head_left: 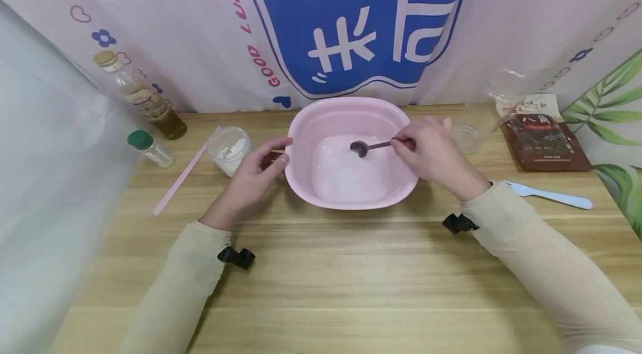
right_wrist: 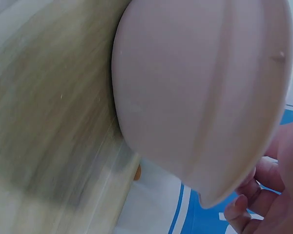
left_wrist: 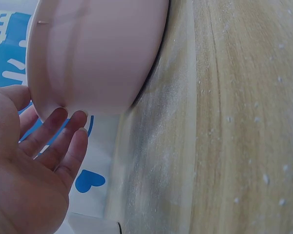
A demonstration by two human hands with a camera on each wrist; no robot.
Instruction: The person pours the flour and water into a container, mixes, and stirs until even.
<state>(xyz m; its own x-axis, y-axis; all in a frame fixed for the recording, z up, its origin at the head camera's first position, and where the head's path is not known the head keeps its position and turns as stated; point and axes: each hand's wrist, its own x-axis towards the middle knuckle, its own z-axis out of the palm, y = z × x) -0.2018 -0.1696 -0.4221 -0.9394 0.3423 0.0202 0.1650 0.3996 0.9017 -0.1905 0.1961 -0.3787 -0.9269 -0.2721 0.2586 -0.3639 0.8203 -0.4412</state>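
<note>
On the near part of the wooden table (head_left: pixel 321 265) the left hand (head_left: pixel 253 173) rests with relaxed, nearly straight fingers against the left rim of the pink basin (head_left: pixel 306 175), gripping nothing. Over the basin's right side the right hand (head_left: pixel 433 153) pinches the handle of a dark spoon (head_left: pixel 368 146), whose bowl sits in the white contents at the middle of the basin. Farther left stand a small jar (head_left: pixel 228 148) and an oil bottle (head_left: pixel 140 96).

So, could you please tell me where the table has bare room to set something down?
Widest: the table front, between the sleeves. Also between the pink stick and left hand. Crowded: around the basin, jar, bottles, packet, fork.
</note>
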